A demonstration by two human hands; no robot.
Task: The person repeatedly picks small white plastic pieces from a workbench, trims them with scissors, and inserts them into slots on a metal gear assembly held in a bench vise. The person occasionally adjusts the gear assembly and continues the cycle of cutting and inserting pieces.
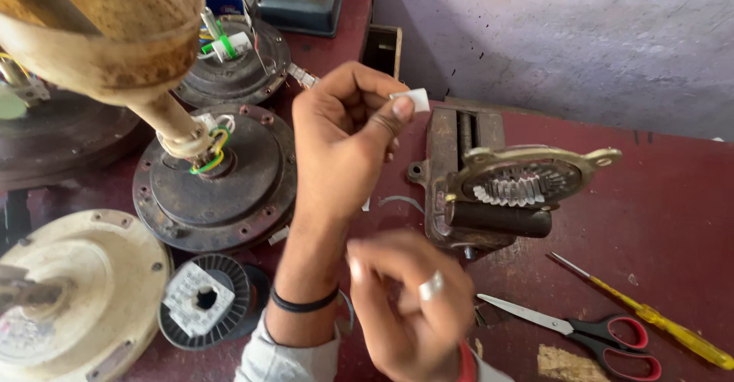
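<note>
Right hand (413, 313), ringed, blurred, fingers curled, grip not discernible, over maroon worktop (650, 198); grey plastered wall (573, 30) behind. Left hand (344, 145) raised, pinching small white paper strip (415, 99), long axis unclear.

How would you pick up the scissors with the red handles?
Take the scissors by the red handle loops, coming from above at the lower right. They lie flat on the red table with the blades shut and pointing left, so the loops are the blunt, open end, clear of the yellow screwdriver beside them.
</note>
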